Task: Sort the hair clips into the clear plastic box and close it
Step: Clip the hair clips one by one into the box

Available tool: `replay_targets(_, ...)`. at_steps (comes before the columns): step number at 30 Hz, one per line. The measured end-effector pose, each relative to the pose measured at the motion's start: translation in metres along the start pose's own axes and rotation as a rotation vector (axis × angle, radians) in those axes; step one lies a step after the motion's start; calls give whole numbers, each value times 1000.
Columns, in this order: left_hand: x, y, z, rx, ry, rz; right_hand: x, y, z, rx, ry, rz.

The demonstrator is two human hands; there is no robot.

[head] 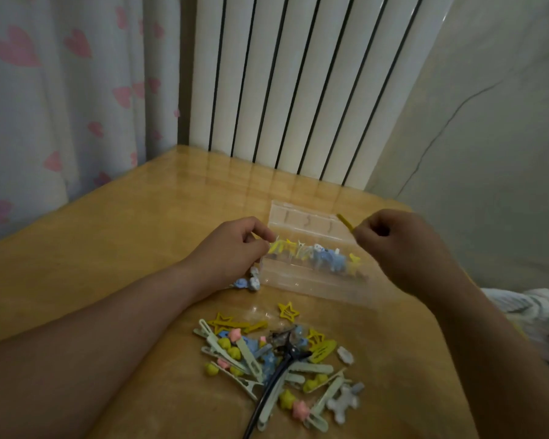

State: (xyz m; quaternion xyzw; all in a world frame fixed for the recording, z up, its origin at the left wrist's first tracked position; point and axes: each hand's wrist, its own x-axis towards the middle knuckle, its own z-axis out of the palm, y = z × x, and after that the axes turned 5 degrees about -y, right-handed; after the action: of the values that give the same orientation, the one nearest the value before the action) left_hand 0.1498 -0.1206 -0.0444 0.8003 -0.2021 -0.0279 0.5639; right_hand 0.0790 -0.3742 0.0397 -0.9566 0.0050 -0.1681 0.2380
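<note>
Clear plastic box (pixel 314 285) open on table (pixel 124 236), long axis left to right, right end slightly nearer camera. Lid (pixel 305 221) folded back on far side. Yellow and blue clips stand in row inside.

Right hand (pixel 396 245) pinches yellow clip (pixel 344 220) above box right end, clip pointing up-left.

Left hand (pixel 235 248) curled at box left end; whether it grips anything, cannot tell.

Loose clip pile (pixel 276 359) in front of box.

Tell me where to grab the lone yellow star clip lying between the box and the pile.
Pinch the star clip across two opposite points, coming straight down from above. It lies flat on the table, clear of the pile, so its thin edges look like the only hold; tipping one point up first would probably help.
</note>
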Motion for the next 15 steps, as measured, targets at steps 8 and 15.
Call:
replay_targets(8,0,0,-1,-1,0,-3,60,57,13,-417,-214,295)
replay_targets(15,-1,1,-1,-2,-22,-13,55,56,16,-367,-158,286)
